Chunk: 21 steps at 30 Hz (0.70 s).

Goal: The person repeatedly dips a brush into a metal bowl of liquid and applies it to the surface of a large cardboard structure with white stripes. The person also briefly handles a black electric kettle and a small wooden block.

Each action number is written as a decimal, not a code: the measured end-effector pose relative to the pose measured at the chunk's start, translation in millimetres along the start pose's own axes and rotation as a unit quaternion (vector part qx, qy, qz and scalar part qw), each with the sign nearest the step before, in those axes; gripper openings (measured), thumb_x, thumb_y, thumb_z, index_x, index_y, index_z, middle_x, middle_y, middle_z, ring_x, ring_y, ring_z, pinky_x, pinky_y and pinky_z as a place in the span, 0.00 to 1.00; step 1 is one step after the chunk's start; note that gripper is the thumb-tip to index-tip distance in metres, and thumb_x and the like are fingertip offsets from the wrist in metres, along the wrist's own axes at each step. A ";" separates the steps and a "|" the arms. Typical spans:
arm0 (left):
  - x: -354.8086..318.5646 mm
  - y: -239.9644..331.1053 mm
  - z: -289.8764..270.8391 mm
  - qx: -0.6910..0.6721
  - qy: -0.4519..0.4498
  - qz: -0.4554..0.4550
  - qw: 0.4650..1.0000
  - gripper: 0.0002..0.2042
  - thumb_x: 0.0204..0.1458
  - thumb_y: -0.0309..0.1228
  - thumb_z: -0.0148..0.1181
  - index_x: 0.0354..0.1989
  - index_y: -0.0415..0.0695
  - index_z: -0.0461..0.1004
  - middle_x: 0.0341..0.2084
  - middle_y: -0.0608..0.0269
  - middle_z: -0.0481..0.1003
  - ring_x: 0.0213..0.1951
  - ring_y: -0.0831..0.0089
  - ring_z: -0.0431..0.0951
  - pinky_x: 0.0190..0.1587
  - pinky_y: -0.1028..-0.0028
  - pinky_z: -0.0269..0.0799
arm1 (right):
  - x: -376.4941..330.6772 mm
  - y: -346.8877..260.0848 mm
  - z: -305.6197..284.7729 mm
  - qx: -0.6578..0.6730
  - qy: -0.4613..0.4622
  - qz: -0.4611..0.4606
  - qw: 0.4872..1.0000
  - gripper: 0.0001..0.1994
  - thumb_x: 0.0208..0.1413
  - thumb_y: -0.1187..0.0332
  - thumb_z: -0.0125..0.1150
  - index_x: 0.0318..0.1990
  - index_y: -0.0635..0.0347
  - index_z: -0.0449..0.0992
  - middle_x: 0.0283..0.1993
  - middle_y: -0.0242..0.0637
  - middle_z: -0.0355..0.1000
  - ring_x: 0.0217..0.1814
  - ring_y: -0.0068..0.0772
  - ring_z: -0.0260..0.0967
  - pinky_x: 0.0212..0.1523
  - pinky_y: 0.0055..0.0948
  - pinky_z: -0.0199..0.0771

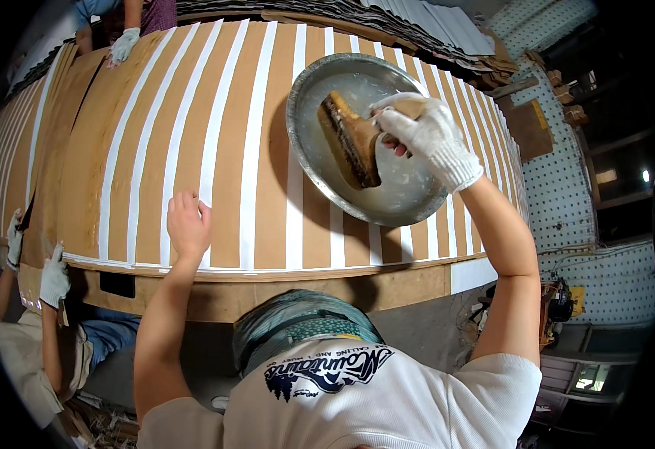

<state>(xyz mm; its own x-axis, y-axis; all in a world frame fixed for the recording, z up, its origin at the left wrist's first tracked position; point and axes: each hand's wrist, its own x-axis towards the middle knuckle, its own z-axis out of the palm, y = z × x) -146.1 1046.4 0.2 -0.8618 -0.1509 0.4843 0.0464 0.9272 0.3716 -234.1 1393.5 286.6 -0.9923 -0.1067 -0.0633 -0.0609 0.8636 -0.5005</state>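
Observation:
A round metal basin [295, 150] with cloudy, whitish liquid stands on the fanned brown sheets. My right hand [425, 135], in a white knit glove with bare fingertips showing, grips a wide wooden brush [348, 142] by its handle. The brush is tilted over the basin, its dark bristle edge toward the left; whether it touches the liquid I cannot tell. My bare left hand [188, 224] lies on the layered brown sheets [226, 165] near their front edge, fingers out and slightly bent, holding nothing. White strips show between the overlapping sheets.
At the lower left, a co-worker's gloved hands [54, 277] hold the sheet edges. Another person's gloved hand [124, 46] rests at the far left. The wooden table edge [327, 290] runs before me. Stacked dark sheets [387, 30] lie behind; a dotted wall [559, 179] stands right.

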 end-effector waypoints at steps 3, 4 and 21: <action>0.2 1.5 -1.5 0.001 0.000 -0.003 1.000 0.08 0.52 0.25 0.56 0.39 0.40 0.70 0.36 0.54 0.71 0.40 0.53 0.72 0.42 0.56 0.69 | -6.0 -18.9 12.6 -0.032 -0.040 -0.041 0.998 0.17 0.56 0.53 0.60 0.44 0.53 0.85 0.32 0.41 0.81 0.31 0.35 0.80 0.40 0.33 0.80; 0.8 1.2 -1.3 0.002 0.002 -0.002 1.000 0.08 0.51 0.25 0.56 0.39 0.40 0.70 0.36 0.54 0.71 0.40 0.53 0.72 0.42 0.56 0.69 | -7.8 -22.8 17.4 -0.063 -0.040 -0.036 0.997 0.17 0.55 0.53 0.60 0.43 0.54 0.85 0.35 0.44 0.81 0.35 0.40 0.81 0.41 0.35 0.80; 3.9 1.3 -4.2 -0.011 -0.024 0.009 1.000 0.10 0.52 0.25 0.55 0.43 0.38 0.71 0.39 0.52 0.73 0.40 0.51 0.72 0.43 0.57 0.69 | -7.5 24.0 83.7 -0.239 -0.007 -0.310 0.920 0.08 0.55 0.63 0.58 0.31 0.57 0.75 0.23 0.42 0.75 0.28 0.46 0.77 0.29 0.40 0.76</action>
<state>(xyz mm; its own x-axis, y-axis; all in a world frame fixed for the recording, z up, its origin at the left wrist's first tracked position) -147.3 1045.6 5.9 -0.8844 -0.1170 0.4518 0.0728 0.9216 0.3812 -219.0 1373.8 202.8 -0.7496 -0.6551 0.0946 -0.6585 0.7525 -0.0072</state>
